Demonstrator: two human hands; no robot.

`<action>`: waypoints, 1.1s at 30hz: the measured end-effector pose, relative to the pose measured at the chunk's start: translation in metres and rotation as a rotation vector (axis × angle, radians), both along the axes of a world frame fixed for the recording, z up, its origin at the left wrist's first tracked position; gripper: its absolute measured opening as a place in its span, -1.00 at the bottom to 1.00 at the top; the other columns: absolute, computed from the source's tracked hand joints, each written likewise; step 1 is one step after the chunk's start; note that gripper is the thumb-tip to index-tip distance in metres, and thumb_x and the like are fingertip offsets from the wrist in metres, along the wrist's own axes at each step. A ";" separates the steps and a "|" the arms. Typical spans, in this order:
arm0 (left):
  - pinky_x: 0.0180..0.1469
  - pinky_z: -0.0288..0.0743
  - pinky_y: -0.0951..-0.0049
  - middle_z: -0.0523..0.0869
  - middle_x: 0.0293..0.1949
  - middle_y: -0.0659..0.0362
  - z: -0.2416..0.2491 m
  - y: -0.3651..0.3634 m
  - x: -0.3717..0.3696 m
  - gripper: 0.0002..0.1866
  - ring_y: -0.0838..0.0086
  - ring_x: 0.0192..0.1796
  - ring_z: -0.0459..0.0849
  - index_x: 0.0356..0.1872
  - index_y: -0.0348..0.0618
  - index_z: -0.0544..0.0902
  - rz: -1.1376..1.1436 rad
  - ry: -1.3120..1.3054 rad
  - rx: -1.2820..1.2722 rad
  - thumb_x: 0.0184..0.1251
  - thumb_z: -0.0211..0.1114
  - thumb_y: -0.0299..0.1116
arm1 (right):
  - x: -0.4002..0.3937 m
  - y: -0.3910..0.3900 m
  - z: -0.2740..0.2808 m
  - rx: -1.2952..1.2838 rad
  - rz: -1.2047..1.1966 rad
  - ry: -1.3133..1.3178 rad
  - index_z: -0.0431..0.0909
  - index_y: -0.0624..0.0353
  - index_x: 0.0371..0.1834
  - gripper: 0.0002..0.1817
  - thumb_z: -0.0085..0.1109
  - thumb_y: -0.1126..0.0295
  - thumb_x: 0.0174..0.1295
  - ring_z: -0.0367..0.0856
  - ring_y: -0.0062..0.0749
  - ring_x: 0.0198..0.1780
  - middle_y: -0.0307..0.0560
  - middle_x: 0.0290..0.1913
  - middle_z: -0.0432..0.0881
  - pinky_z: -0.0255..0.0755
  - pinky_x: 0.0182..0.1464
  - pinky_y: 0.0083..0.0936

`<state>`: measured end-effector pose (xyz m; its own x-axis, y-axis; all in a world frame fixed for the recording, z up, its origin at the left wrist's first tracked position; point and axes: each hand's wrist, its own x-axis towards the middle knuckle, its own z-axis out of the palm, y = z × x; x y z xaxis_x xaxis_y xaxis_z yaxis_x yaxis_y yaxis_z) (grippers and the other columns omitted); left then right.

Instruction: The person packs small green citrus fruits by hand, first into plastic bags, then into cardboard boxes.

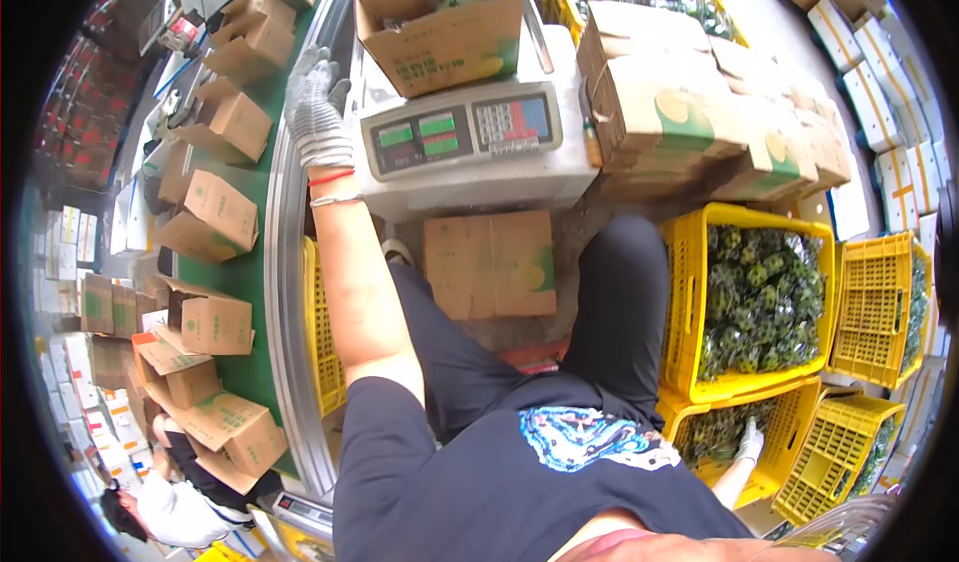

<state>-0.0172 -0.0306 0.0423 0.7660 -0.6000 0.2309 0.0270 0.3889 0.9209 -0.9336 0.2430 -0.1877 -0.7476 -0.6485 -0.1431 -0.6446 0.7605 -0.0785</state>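
Observation:
My left hand (318,107), in a grey-white knit glove, is stretched out at the metal conveyor edge, just left of the weighing scale (465,132). Its fingers are extended and hold nothing. On the scale sits an open cardboard box (440,47) with clear-wrapped contents showing at its top. To my lower right, my right hand (749,442), also in a pale glove, reaches into a yellow crate (789,462) of dark green pieces that look wrapped in clear plastic. Its fingers look extended near them, though they appear small here.
Several open boxes (230,122) line the green conveyor belt (262,212) on my left. Flattened cardboard boxes (669,102) are stacked right of the scale. A fuller yellow crate (684,302) stands by my knee. A flat carton (489,262) lies between my legs. Another person (185,507) is at lower left.

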 end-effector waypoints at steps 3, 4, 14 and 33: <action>0.14 0.41 0.35 0.53 0.13 0.11 -0.013 -0.034 0.023 -0.58 0.36 0.11 0.51 0.21 -0.18 0.43 0.063 -0.436 0.131 0.37 0.12 -0.31 | 0.144 -0.141 0.120 -0.247 0.296 -0.163 0.19 0.38 0.32 -0.40 0.04 0.23 0.31 0.19 -0.13 0.39 0.21 0.36 0.23 0.05 0.39 -0.34; 0.18 0.37 0.42 0.51 0.16 0.10 -0.034 -0.051 0.044 -0.59 0.40 0.13 0.50 0.21 -0.21 0.42 0.220 -0.848 0.223 0.38 0.10 -0.35 | 0.193 -0.196 0.147 -0.466 0.500 -0.392 0.25 0.39 0.28 -0.44 0.04 0.26 0.30 0.22 -0.16 0.37 0.20 0.31 0.31 0.08 0.38 -0.33; 0.08 0.48 0.40 0.53 0.08 0.10 -0.032 -0.057 -0.004 -0.67 0.41 0.04 0.55 0.15 -0.30 0.46 0.034 -0.377 -0.108 0.40 -0.02 -0.52 | 0.753 -0.461 0.327 -0.250 1.744 -0.019 0.66 0.13 -0.21 -0.71 0.09 0.20 0.14 0.66 -0.25 -0.13 -0.03 -0.18 0.68 0.51 -0.12 -0.36; -0.30 0.35 0.57 0.61 -0.51 0.33 -0.049 -0.085 0.005 -0.66 0.68 -0.40 0.43 -0.40 -0.27 0.69 -0.164 -0.097 0.076 0.24 0.30 -0.12 | 0.711 -0.508 0.207 -0.590 1.912 -0.881 0.41 0.17 0.21 -0.28 0.44 0.30 -0.11 0.19 -0.16 0.39 0.05 0.31 0.31 0.13 0.36 -0.36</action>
